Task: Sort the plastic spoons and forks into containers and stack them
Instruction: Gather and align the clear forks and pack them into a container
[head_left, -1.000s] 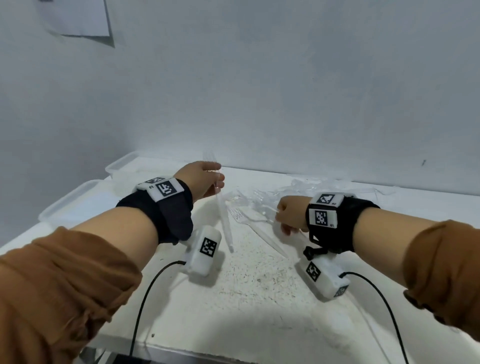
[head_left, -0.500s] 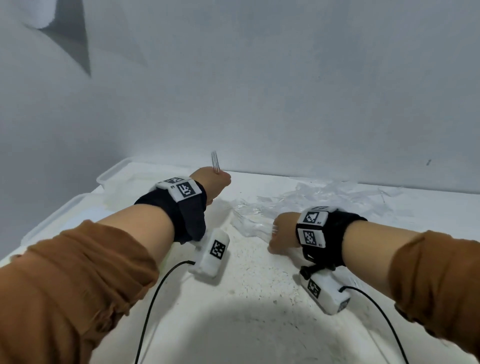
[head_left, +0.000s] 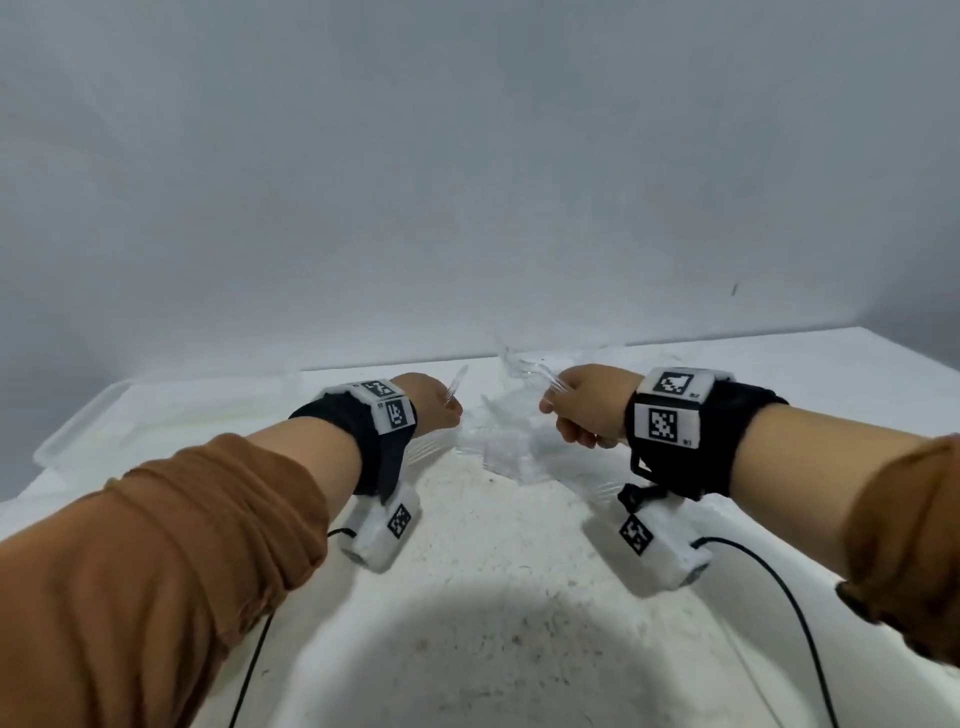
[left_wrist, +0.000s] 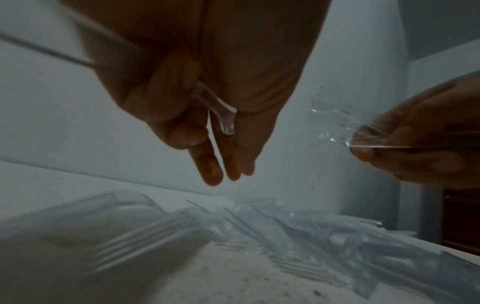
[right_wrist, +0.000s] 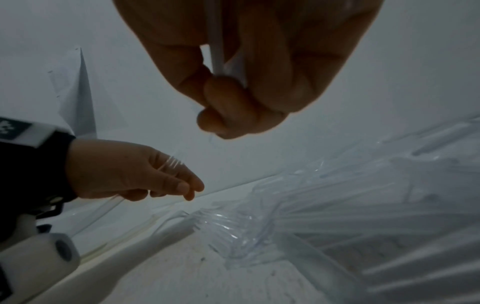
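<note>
Our left hand (head_left: 435, 404) pinches one clear plastic fork (head_left: 456, 385) by its handle, tines up and tilted right, its other fingers (left_wrist: 211, 164) hanging straight. Our right hand (head_left: 582, 404) is curled round a small bunch of clear cutlery (head_left: 524, 370), the heads pointing far and left; spoon or fork we cannot tell. Between and beyond both hands a loose pile of clear utensils (head_left: 506, 441) lies on the white speckled tabletop (head_left: 493, 597). At far left, a translucent container (head_left: 130, 415).
</note>
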